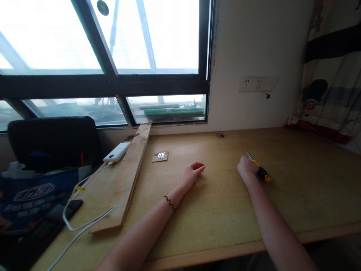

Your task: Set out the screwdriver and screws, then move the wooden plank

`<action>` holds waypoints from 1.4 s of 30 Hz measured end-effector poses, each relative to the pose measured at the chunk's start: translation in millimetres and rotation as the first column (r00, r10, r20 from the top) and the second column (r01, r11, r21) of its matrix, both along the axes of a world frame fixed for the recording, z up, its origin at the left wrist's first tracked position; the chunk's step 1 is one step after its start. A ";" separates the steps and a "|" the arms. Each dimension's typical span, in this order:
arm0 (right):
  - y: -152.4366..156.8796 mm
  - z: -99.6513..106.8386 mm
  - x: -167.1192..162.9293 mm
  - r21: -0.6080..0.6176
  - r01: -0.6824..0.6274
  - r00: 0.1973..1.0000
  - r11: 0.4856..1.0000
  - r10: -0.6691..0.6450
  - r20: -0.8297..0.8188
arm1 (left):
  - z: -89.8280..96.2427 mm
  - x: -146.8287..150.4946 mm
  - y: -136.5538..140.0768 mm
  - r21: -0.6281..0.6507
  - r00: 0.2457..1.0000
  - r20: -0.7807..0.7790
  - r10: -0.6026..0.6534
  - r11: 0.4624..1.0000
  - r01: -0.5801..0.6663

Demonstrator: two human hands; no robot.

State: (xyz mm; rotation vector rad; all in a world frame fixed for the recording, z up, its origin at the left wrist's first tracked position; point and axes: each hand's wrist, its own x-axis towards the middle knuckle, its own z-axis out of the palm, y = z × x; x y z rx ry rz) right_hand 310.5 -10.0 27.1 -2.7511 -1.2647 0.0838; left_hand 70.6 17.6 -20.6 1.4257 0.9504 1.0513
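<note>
Our right hand (pixel 247 167) curled around the yellow-and-black-handled steel screwdriver (pixel 260 169); our left hand (pixel 192 172) lay loosely curled, empty, on the smooth plywood desk (pixel 225 210).

My right hand (pixel 247 168) is covering the middle of the screwdriver (pixel 262 173), so only the metal tip and the yellow-black handle end are showing; whether my fingers are closing round it is hidden. My left hand (pixel 193 172) is curling inward, palm out of view, so I can't tell if anything is lying under it. Both forearms are running off the bottom edge. The small board with a hinge (pixel 160 156) is too small for detail. The white cable (pixel 84 222) is running off the bottom edge. The blue bag (pixel 31 195) is getting cut at the left edge, print blurred. The wall sockets (pixel 257 84) are too small to make out.
</note>
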 end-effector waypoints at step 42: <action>-28.7 -2.3 -105.9 0.165 -0.711 0.698 0.684 0.714 0.049 | 12.9 1.9 -10.2 0.054 0.985 -0.172 0.024 0.998 -0.015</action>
